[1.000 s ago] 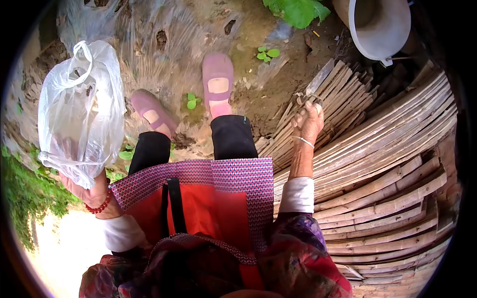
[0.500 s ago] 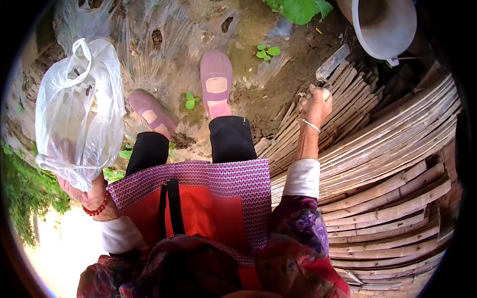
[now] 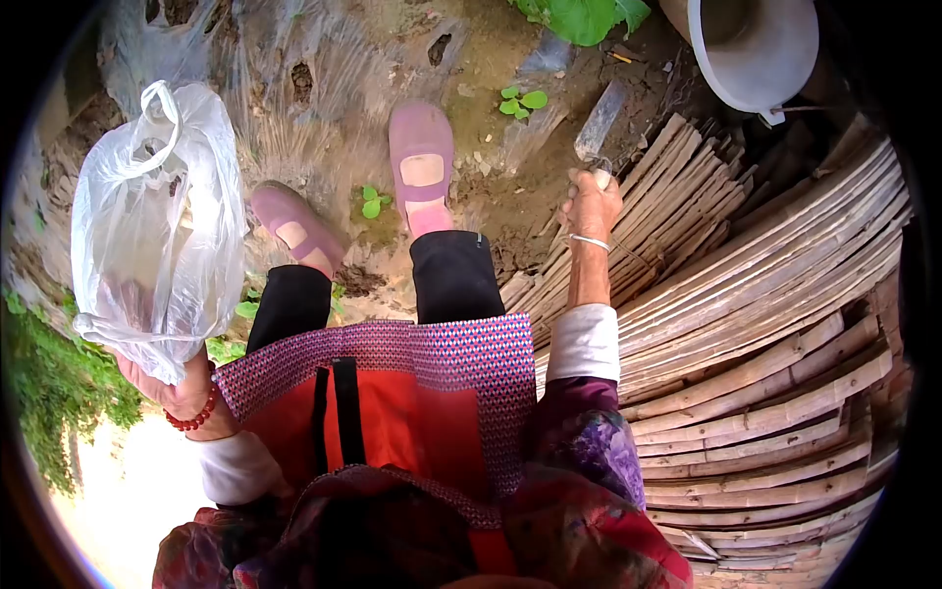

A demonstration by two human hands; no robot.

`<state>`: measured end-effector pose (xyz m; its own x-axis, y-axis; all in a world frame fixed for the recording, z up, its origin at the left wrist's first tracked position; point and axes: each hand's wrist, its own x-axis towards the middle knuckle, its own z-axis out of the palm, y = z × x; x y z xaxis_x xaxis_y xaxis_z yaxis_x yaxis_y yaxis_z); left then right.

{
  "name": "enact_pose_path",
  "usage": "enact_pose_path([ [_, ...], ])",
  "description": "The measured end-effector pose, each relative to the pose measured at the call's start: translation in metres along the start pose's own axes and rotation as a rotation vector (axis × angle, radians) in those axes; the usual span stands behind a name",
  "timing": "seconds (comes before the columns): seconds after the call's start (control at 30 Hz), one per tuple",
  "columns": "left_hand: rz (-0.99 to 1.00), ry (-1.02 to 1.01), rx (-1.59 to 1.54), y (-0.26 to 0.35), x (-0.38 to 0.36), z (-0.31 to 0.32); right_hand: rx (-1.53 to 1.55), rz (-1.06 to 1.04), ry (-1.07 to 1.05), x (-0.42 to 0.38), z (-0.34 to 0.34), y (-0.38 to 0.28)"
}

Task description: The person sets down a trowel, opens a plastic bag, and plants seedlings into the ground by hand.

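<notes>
My left hand [image 3: 162, 378] carries a translucent white plastic bag [image 3: 162, 250], its looped handle standing up at the top. Part of that hand is hidden behind the bag, and something pale and brownish shows dimly through the plastic. Closed in a fist, my right hand [image 3: 592, 204] grips a small hand trowel; its flat grey blade [image 3: 601, 118] points forward and to the right, over the bare soil beside the stacked strips. Most of the trowel's handle is covered by the fingers.
Long split bamboo strips [image 3: 765, 344] lie stacked on the right. A white bucket [image 3: 800, 54] stands at the upper right. Small seedlings [image 3: 522, 102] grow through soil partly covered by plastic film [image 3: 226, 59]. A large green leaf [image 3: 584, 18] hangs at the top.
My right hand and the trowel have moved left, off the bamboo strips and over the soil. My left hand and the bag have barely moved.
</notes>
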<state>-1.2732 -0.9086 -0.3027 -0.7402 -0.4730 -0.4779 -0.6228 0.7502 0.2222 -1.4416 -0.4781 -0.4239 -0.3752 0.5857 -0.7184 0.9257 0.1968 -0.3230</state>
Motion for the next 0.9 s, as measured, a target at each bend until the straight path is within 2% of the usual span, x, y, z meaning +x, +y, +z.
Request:
enact_pose_path([
  [0.07, -0.012, -0.047, -0.026, -0.014, -0.002, 0.000, 0.072, 0.092, -0.030, 0.007, 0.010, -0.002],
  [0.17, -0.062, -0.015, -0.150, -0.011, 0.000, 0.001, 0.136, 0.186, -0.065, -0.010, -0.006, 0.008],
  [0.23, 0.088, 0.027, 0.154, 0.004, 0.004, -0.002, 0.063, 0.207, -0.056, -0.031, -0.017, 0.036],
  [0.3, 0.096, -0.016, 0.126, 0.002, 0.005, -0.004, 0.092, 0.221, -0.015, -0.037, -0.014, 0.047],
  [0.37, 0.355, 0.097, 0.424, 0.007, 0.011, -0.007, 0.215, 0.321, -0.002, -0.034, -0.010, 0.052],
  [0.4, 0.358, 0.107, 0.426, 0.007, 0.011, -0.002, 0.188, 0.329, 0.015, -0.035, -0.006, 0.050],
  [0.47, -0.294, 0.107, -0.488, 0.005, 0.000, 0.006, 0.209, 0.324, -0.001, -0.029, -0.002, 0.046],
  [0.5, -0.298, 0.097, -0.483, 0.000, -0.006, 0.004, 0.222, 0.324, -0.009, -0.028, -0.004, 0.045],
  [0.53, -0.222, 0.010, -0.367, -0.010, -0.009, 0.002, 0.236, 0.291, -0.005, -0.022, -0.001, 0.044],
  [0.6, -0.038, -0.036, -0.044, 0.005, -0.003, 0.002, 0.265, 0.277, 0.011, -0.007, 0.015, 0.039],
  [0.63, -0.037, -0.044, -0.037, -0.007, -0.003, 0.003, 0.285, 0.270, 0.041, -0.002, 0.019, 0.041],
  [0.7, -0.400, 0.066, -0.866, -0.036, -0.004, 0.001, 0.287, 0.180, 0.064, 0.021, 0.024, 0.044],
  [0.73, -0.392, 0.074, -0.859, -0.039, -0.003, 0.003, 0.275, 0.154, 0.091, 0.031, 0.027, 0.048],
  [0.8, -0.254, 0.093, -0.539, -0.016, -0.002, 0.003, 0.244, 0.107, 0.110, 0.046, 0.029, 0.051],
  [0.83, 0.039, 0.014, -0.020, 0.000, 0.005, -0.004, 0.232, 0.094, 0.108, 0.050, 0.025, 0.054],
  [0.87, 0.336, 0.092, 0.494, 0.016, 0.012, -0.011, 0.209, 0.106, 0.109, 0.049, 0.022, 0.055],
  [0.9, 0.339, 0.093, 0.495, 0.018, 0.012, -0.010, 0.191, 0.111, 0.110, 0.049, 0.021, 0.053],
])
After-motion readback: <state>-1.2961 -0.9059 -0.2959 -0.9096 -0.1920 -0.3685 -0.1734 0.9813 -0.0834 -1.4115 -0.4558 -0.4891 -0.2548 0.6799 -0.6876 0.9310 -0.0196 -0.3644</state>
